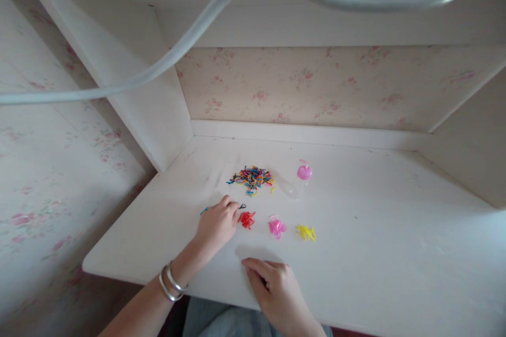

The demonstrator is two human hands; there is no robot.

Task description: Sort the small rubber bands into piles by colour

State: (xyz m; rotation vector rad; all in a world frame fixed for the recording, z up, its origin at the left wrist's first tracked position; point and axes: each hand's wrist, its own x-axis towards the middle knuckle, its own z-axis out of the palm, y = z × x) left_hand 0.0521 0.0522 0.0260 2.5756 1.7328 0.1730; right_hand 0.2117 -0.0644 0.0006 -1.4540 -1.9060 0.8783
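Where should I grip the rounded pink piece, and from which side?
Probably pinch the rounded pink piece across its wide body, not by the narrow strip on top, coming from the right with the right hand; the clear plastic item lies close on its left.

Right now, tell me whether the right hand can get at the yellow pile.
Probably yes: the right hand looks close, no object shows between it and the yellow pile, and the pink pile sits to that pile's left.
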